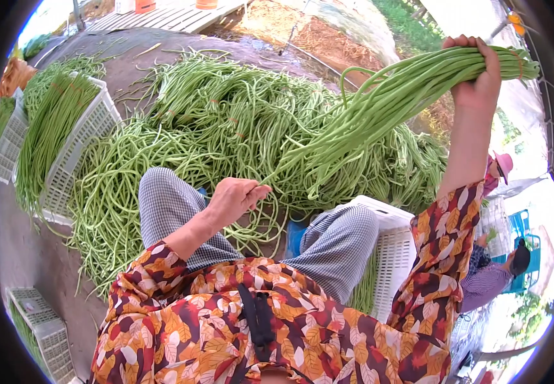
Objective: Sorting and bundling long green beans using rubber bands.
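Observation:
High at the right, my right hand (481, 81) grips a thick bundle of yardlong beans (401, 93) near its banded end. An orange-red band circles the bundle just beyond my fingers. The loose ends slant down to the left, above the bean pile. My left hand (233, 199), over the gap between my knees, pinches the thin tip of a long bean at the bundle's lower end. Below and in front spreads a large heap of yardlong beans (200, 115), some loose and tangled, others tied with red bands.
White plastic crates (82, 144) of beans stand at the left, one more crate (41, 326) at lower left. Another white crate (394, 269) with beans is against my right knee. At far right sit a person in purple (488, 283) and a person in a pink hat (500, 165).

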